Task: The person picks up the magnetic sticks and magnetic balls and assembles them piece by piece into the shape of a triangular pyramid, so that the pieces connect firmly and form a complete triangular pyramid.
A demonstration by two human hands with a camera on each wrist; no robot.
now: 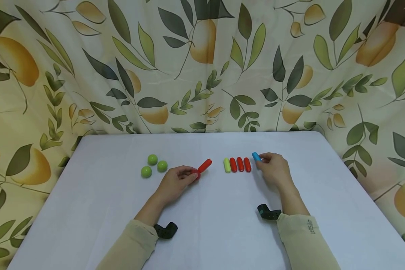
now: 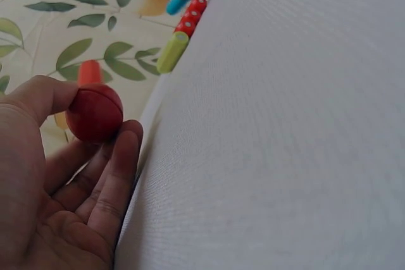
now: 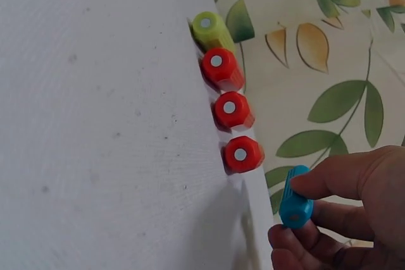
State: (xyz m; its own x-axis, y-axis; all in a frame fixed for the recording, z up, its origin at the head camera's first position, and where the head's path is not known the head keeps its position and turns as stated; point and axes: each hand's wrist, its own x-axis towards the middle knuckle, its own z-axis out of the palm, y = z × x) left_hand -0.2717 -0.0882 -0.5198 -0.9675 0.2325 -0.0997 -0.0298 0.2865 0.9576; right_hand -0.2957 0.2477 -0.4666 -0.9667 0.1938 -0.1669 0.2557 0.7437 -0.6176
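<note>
My left hand [image 1: 175,183] pinches a glossy red ball [image 2: 95,114] between thumb and fingers. A red rod [image 1: 205,165] sticks out from the ball's far side, pointing away and to the right. In my right hand [image 1: 276,169] is a short blue rod [image 3: 296,198], pinched between thumb and fingers, with fine ridges along its side. Just left of that hand, several rods lie side by side: a yellow-green rod [image 1: 227,165] at the left end, then red rods [image 3: 234,110]. Each shows a round silvery dot on its near end in the right wrist view.
Three green balls [image 1: 152,159] form a small cluster left of my left hand. Everything rests on a white-covered table [image 1: 202,225]. A patterned leaf-and-fruit curtain [image 1: 202,93] hangs behind its far edge. Dark wrist devices [image 1: 167,230] sit at both cuffs.
</note>
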